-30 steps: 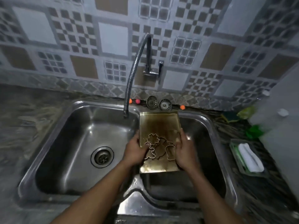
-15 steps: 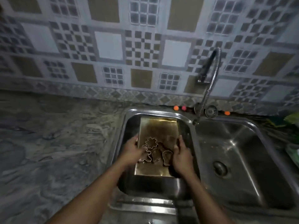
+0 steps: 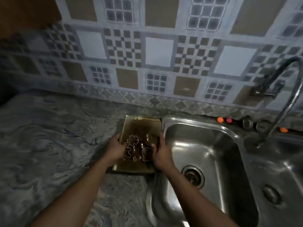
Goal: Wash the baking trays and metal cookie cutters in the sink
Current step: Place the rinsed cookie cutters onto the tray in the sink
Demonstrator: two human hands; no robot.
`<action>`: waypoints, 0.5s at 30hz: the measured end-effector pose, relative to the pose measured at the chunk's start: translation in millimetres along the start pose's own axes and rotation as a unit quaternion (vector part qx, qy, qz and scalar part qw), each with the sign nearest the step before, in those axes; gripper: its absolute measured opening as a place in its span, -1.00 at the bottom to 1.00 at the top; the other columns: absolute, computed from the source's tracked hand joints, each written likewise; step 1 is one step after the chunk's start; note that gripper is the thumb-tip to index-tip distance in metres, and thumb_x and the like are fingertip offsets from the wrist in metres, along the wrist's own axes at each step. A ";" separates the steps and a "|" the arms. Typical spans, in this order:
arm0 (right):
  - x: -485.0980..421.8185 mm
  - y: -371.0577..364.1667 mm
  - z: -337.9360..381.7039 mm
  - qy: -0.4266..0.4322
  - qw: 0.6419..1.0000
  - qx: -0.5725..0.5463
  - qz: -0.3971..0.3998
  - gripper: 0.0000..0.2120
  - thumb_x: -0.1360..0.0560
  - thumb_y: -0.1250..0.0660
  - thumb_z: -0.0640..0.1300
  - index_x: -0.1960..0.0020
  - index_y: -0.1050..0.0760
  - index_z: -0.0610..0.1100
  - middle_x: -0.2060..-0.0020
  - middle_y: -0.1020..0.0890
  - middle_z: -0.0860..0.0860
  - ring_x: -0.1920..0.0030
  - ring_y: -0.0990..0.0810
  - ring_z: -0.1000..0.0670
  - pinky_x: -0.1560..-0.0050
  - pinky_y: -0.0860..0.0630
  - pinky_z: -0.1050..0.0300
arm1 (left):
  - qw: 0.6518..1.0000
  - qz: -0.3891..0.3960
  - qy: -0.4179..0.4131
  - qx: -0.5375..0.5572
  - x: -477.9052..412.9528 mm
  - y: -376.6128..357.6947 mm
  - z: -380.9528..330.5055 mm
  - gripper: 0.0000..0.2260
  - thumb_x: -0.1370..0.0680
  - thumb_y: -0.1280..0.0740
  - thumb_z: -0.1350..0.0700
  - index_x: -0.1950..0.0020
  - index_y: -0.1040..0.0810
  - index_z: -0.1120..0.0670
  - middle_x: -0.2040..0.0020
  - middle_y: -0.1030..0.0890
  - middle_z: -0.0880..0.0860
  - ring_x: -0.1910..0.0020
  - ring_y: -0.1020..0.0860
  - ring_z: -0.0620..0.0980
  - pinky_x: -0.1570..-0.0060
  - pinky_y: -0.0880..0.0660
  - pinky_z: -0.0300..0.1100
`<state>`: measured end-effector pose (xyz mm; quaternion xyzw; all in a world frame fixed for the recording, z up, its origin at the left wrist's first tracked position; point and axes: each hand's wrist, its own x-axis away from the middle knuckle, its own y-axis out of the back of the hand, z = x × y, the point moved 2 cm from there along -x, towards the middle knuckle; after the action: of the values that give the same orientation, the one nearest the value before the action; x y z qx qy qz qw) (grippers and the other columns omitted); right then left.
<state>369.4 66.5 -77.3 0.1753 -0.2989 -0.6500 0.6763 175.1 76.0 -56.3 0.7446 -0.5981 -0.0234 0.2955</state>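
Both hands are on the baking tray [image 3: 141,128], one at each long edge. The tray sits over the grey marbled worktop [image 3: 49,136], just left of the sink [image 3: 205,145], its right edge close beside the sink's rim; whether it rests on the worktop or is held just above it, I cannot tell. The left hand [image 3: 115,150] grips the left edge with its fingers [image 3: 114,139] curled around the rim and the thumb reaching inward, touching a metal cookie cutter. The right hand [image 3: 161,153] clamps the right edge the same way, fingers wrapped tight, thumb pressed against the cutters. The cookie cutters [image 3: 138,149] are bunched together on the near half of the tray, between the two thumbs; a flower-shaped one [image 3: 133,139] lies at the back of the cluster. The tray's surface looks brownish and stained. Off to the right, the flexible faucet [image 3: 283,102] curves down between the two basins, and the drain [image 3: 193,176] of the nearer basin shows plainly.
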 end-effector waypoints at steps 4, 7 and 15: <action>-14.2 -21.1 17.1 -0.008 1.000 0.008 0.019 -0.35 -0.61 -0.17 0.07 -0.58 0.07 0.04 -0.27 -0.46 -0.24 -0.23 -0.48 -0.25 -0.24 -0.44 -0.02 | 1.000 0.010 0.014 -0.002 -23.3 16.1 10.4 -0.70 -0.58 -0.28 0.33 -0.24 -0.49 0.04 0.02 -0.65 0.07 0.21 -0.61 0.00 0.45 -0.50 -0.20; -20.5 -33.6 19.4 -0.008 1.000 -0.022 0.014 -0.35 -0.55 -0.19 0.12 -0.54 0.02 0.10 -0.25 -0.50 -0.17 -0.20 -0.53 -0.20 -0.23 -0.47 -0.03 | 1.000 0.008 0.021 -0.007 -38.7 19.6 16.4 -0.64 -0.60 -0.28 0.30 -0.37 -0.45 0.03 -0.04 -0.63 0.07 0.19 -0.59 -0.01 0.41 -0.49 -0.20; -27.0 -47.7 10.6 -0.021 1.000 0.000 0.009 -0.33 -0.49 -0.10 0.29 -0.52 0.03 0.15 -0.14 -0.57 -0.13 -0.11 -0.57 -0.18 -0.11 -0.54 -0.05 | 1.000 -0.003 0.017 -0.008 -46.4 18.3 26.3 -0.59 -0.59 -0.29 0.30 -0.41 -0.44 0.03 0.00 -0.64 0.07 0.28 -0.59 0.00 0.53 -0.46 -0.24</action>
<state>326.4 90.1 -103.9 0.1592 -0.3147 -0.6475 0.6755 135.7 105.1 -84.2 0.7443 -0.5905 -0.0164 0.3115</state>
